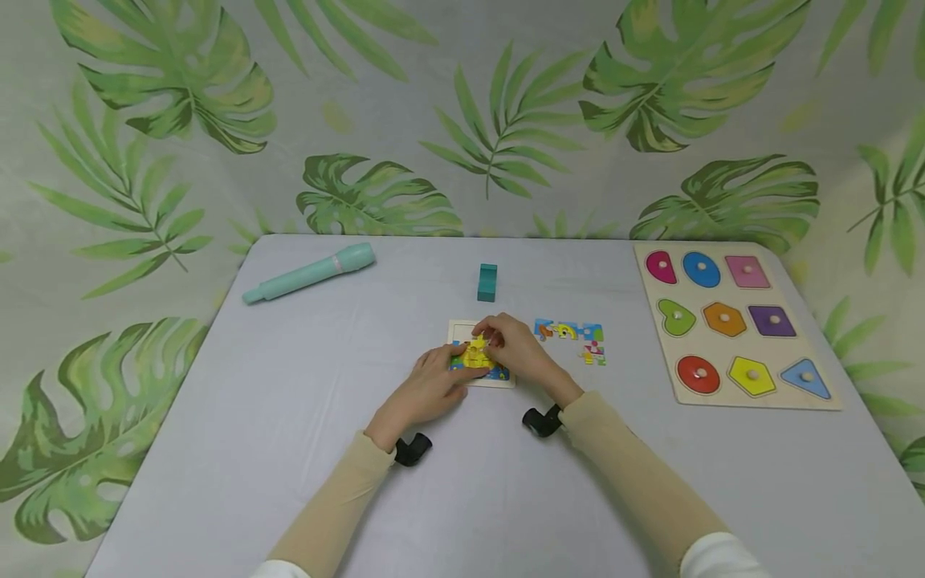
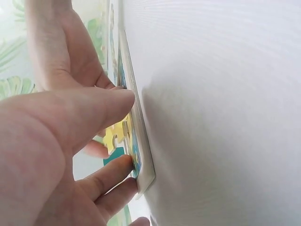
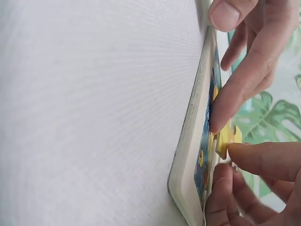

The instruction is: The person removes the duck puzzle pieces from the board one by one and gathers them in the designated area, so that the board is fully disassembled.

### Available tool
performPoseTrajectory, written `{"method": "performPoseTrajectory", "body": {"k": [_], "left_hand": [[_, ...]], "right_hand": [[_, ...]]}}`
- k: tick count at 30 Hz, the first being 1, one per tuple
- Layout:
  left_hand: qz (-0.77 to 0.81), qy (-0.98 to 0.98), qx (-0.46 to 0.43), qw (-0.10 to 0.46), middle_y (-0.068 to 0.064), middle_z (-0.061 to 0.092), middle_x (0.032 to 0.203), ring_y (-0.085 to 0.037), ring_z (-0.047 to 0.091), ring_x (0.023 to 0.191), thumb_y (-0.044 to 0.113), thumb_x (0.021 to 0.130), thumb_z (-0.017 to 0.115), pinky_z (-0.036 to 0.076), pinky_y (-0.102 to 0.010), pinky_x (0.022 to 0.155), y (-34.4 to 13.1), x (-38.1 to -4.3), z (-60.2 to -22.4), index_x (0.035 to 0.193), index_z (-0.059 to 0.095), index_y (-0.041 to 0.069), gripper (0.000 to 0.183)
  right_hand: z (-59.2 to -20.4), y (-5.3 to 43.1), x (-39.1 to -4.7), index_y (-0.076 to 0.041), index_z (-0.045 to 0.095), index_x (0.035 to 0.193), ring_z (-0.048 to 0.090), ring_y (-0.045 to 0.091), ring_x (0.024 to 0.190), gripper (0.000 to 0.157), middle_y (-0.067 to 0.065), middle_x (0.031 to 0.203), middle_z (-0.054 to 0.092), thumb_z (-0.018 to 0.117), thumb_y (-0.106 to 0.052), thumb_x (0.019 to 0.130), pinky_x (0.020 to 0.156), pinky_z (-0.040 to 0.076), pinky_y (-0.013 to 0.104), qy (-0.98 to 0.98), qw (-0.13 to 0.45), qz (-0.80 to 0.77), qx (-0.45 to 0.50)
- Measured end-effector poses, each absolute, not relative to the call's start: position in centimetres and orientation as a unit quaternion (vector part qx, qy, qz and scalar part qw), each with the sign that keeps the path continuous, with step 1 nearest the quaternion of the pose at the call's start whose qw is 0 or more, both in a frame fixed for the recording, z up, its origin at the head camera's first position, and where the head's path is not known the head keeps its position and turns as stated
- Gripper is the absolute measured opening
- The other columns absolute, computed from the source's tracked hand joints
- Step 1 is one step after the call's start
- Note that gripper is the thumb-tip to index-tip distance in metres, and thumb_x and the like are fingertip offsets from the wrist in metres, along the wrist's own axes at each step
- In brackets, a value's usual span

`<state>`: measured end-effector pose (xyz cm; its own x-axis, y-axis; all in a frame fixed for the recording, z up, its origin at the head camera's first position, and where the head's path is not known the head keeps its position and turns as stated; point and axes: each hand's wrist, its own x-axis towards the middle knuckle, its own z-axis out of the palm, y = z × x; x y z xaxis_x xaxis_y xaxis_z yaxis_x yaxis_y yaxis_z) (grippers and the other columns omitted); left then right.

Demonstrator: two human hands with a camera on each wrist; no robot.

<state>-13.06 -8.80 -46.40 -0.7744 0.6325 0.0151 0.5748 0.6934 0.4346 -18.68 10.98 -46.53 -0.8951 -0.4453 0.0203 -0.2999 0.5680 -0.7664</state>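
A small framed jigsaw puzzle lies on the table, with yellow and blue pieces in its tray. My left hand rests on its left and near sides, thumb stretched over the near edge and fingertips touching the board. Over the puzzle, my right hand pinches a yellow puzzle piece between thumb and fingers. The piece is tilted up from the board in both wrist views, and the fingers partly cover it. Several loose puzzle pieces lie just right of the right hand.
A teal block stands behind the puzzle. At the back left lies a mint-green stick-shaped object. A wooden shape board with knobbed, coloured shapes is on the right. Leaf-patterned cloth hangs beyond the table's back edge.
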Motion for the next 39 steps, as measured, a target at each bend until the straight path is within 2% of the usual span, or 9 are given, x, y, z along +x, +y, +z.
{"method": "performPoseTrajectory", "body": {"k": [5,10,18,24,30,39], "left_hand": [[0.214,0.915,0.338,0.056,-0.025,0.038,0.141,-0.038,0.037,0.129,0.010,0.093,0.061,0.031,-0.050,0.105,-8.7,-13.1,-46.4,0.130,0.062,0.018,0.038],[0.212,0.916,0.338,0.052,-0.025,0.039,0.142,-0.037,0.039,0.127,0.009,0.093,0.061,0.036,-0.046,0.102,-8.6,-13.2,-46.3,0.129,0.063,0.016,0.037],[0.208,0.919,0.329,0.060,-0.023,0.037,0.144,-0.035,0.037,0.128,0.010,0.094,0.060,0.037,-0.043,0.102,-8.5,-13.1,-46.2,0.130,0.062,0.019,0.037],[0.219,0.918,0.326,0.057,-0.022,0.036,0.144,-0.035,0.037,0.128,0.010,0.094,0.059,0.036,-0.042,0.103,-8.6,-13.1,-46.3,0.130,0.062,0.018,0.037],[0.222,0.917,0.328,0.056,-0.022,0.036,0.145,-0.035,0.036,0.129,0.009,0.094,0.059,0.035,-0.041,0.104,-8.6,-13.1,-46.4,0.130,0.063,0.018,0.037],[0.221,0.918,0.325,0.057,-0.021,0.036,0.145,-0.034,0.036,0.129,0.010,0.094,0.059,0.035,-0.040,0.103,-8.6,-13.1,-46.5,0.130,0.062,0.018,0.037]], "right_hand": [[-46.6,11.1,-18.8,-0.006,0.064,0.106,0.055,0.020,0.080,0.024,0.007,0.091,0.061,0.060,0.007,0.086,0.075,0.049,0.031,0.871,0.090,-0.437,-0.208],[-46.4,12.2,-19.0,-0.006,0.064,0.107,0.053,0.021,0.078,0.025,0.009,0.089,0.060,0.060,0.006,0.086,0.071,0.046,0.030,0.861,0.098,-0.468,-0.176],[-45.9,15.8,-19.1,-0.004,0.063,0.106,0.050,0.022,0.076,0.020,0.009,0.089,0.057,0.061,0.003,0.087,0.060,0.044,0.025,0.866,0.113,-0.471,-0.123],[-45.7,19.1,-18.7,0.001,0.063,0.107,0.049,0.024,0.078,0.021,0.013,0.090,0.057,0.060,0.005,0.086,0.061,0.044,0.025,0.875,0.110,-0.459,-0.107],[-46.0,22.2,-18.4,0.001,0.064,0.106,0.049,0.023,0.077,0.021,0.012,0.089,0.056,0.059,0.004,0.086,0.057,0.044,0.024,0.887,0.101,-0.442,-0.089],[-46.2,23.3,-18.1,0.001,0.065,0.103,0.050,0.023,0.077,0.016,0.010,0.086,0.056,0.061,0.003,0.087,0.062,0.043,0.026,0.901,0.093,-0.411,-0.098]]}}
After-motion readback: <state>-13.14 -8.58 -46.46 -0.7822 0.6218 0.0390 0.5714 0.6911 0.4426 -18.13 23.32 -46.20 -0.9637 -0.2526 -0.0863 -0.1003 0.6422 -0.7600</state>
